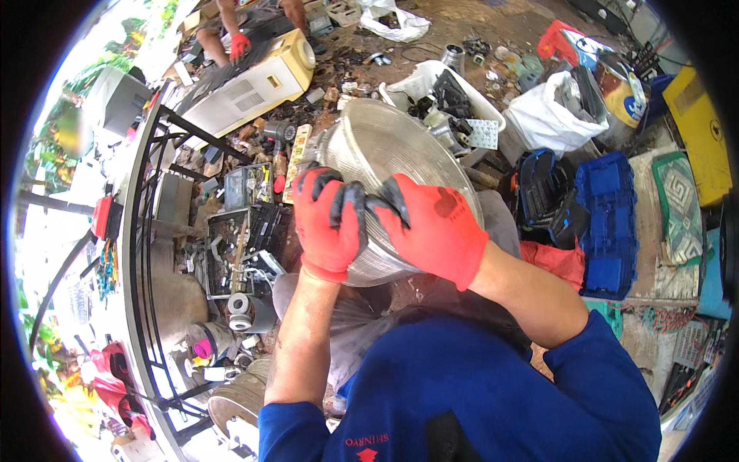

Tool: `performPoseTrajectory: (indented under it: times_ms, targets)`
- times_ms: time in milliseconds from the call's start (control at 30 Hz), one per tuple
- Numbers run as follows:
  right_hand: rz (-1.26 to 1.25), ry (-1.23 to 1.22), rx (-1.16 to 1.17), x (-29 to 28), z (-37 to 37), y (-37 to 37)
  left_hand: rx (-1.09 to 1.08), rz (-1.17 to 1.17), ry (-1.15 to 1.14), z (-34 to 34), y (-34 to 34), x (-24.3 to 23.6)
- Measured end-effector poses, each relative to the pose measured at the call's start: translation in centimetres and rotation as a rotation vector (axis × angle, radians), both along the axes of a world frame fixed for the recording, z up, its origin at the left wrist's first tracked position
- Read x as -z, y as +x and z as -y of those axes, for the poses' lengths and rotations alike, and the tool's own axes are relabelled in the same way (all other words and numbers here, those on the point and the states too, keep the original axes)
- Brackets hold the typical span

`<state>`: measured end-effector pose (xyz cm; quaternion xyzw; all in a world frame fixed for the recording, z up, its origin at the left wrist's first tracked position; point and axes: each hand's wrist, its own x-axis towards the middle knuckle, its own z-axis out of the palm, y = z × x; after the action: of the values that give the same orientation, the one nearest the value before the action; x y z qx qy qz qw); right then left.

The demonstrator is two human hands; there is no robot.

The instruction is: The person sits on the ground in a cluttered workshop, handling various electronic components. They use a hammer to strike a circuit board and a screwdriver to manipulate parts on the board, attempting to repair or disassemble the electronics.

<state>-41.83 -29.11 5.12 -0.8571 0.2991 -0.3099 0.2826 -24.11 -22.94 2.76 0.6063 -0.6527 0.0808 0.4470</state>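
A large, round, ribbed lampshade, greyish and partly see-through, rests tilted between my legs with its wide mouth facing up and away. My left hand, in a red glove with black fingertips, is closed over its near left side. Close beside it, my right hand in a matching glove grips the same near part, thumb and fingers bent. The two hands nearly meet at the fingertips. What lies under the fingers is hidden.
A white tub of scrap parts stands beyond the lampshade, with a white sack to its right. An open blue tool case lies at right. A black metal frame runs along the left. Another person's red-gloved hand touches a cream appliance casing.
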Motion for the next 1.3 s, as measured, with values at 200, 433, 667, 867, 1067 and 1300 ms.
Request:
performPoseTrajectory:
  times_ms: [200, 433, 667, 867, 1067, 1300]
  targets:
    - [0.032, -0.011, 0.016, 0.3, -1.8, 0.2, 0.022, 0.028, -0.086, -1.1, 0.6, 1.0]
    - [0.067, 0.018, 0.048, 4.9, 1.5, -4.2, 0.004, -0.065, -0.101, -5.3, 0.3, 2.3]
    - [-0.064, 0.616, 0.068, 16.0, 14.6, -7.1, -0.083, -0.297, -0.055, -7.8, 1.1, 2.8]
    - [0.276, 0.756, 0.036, 17.2, 11.0, -4.3, -0.239, -0.335, -0.046, -10.1, 4.2, 4.4]
    - [0.38, 0.83, -0.04, 16.8, 8.0, -3.4, -0.254, -0.656, -0.095, -12.5, 5.6, 8.4]
    - [0.535, 0.766, -0.22, 15.1, 4.0, -0.6, -0.399, -0.63, 0.175, -17.4, 7.9, 9.0]
